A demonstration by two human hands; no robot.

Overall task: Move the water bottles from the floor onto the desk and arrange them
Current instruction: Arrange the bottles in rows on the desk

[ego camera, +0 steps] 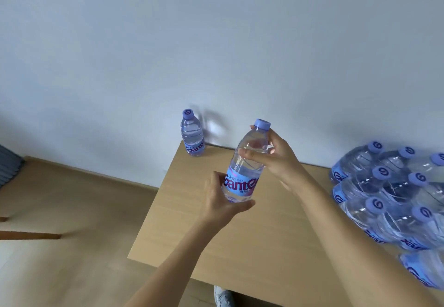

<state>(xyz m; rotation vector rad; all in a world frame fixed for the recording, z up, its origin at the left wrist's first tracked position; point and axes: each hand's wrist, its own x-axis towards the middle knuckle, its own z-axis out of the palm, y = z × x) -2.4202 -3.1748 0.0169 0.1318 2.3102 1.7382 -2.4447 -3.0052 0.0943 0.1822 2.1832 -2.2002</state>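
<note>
We hold one bottle [245, 162] above the bench [240, 242], left hand [222, 201] curled round its label, right hand [276, 155] round its shoulder, likely steadying it for placement. Beyond our grip stands a lone bottle [192, 133]; right of it, the wrapped pack [394, 196]

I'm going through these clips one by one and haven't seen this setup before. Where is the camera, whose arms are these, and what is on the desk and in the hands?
There is no machine here. A person wears one wide-angle camera on the head, looking forward and down, so the arms are their own. Both hands hold one water bottle above the wooden desk: the left hand grips its labelled lower part, the right hand its upper part below the cap. A single bottle stands upright at the desk's far corner by the wall. A pack of bottles sits at the right.
</note>
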